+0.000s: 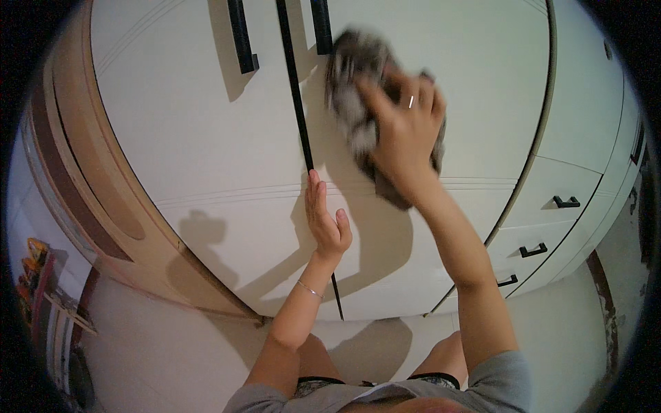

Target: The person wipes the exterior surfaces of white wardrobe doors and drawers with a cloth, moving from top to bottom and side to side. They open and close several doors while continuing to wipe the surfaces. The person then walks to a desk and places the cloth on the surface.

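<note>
My right hand (408,118), with a ring on one finger, has a dark and light patterned cloth (351,98) under it, against the right door (480,103) of a white wardrobe. Motion blurs the cloth and the fingers. Part of the cloth hangs below my wrist, and its upper end lies beside a black bar handle (321,26). Lower down, my left hand (326,222) rests along the dark seam between the doors, its thumb apart and nothing in it. The left door (196,139) carries another black handle (241,36).
White drawers (532,222) with small black handles stand at the right. A wooden panel (103,155) borders the wardrobe on the left. Orange and red items (31,268) sit by a rack at the far left. Pale floor (155,346) runs below the doors.
</note>
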`<act>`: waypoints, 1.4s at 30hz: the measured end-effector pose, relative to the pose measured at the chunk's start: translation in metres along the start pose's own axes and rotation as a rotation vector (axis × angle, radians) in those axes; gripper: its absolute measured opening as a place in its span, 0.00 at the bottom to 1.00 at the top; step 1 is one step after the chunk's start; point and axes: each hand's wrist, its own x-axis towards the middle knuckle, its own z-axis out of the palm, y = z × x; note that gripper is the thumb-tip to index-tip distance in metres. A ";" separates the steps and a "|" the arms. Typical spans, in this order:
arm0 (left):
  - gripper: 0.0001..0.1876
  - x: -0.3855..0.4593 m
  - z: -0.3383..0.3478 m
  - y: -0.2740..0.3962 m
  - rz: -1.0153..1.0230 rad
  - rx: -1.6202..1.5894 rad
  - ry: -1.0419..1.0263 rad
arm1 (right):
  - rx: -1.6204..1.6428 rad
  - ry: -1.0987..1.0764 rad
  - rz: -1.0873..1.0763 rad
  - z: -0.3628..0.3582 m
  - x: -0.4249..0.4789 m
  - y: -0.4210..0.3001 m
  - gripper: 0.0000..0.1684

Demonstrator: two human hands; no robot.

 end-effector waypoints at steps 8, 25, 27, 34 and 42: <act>0.26 -0.015 -0.003 -0.016 0.083 -0.074 0.116 | 0.043 -0.063 -0.196 0.016 -0.039 -0.031 0.25; 0.27 -0.015 0.002 -0.014 0.099 0.056 0.015 | 0.172 -0.186 -0.304 -0.010 -0.074 0.020 0.25; 0.28 -0.010 -0.010 -0.010 0.097 0.130 -0.118 | 0.105 -0.174 -0.259 -0.020 -0.081 0.042 0.28; 0.29 -0.010 -0.007 -0.019 0.307 0.145 -0.177 | -0.157 -0.067 0.075 -0.075 -0.118 0.146 0.33; 0.31 -0.019 -0.007 -0.025 0.252 -0.005 -0.045 | -0.282 0.025 0.354 -0.071 -0.197 0.154 0.32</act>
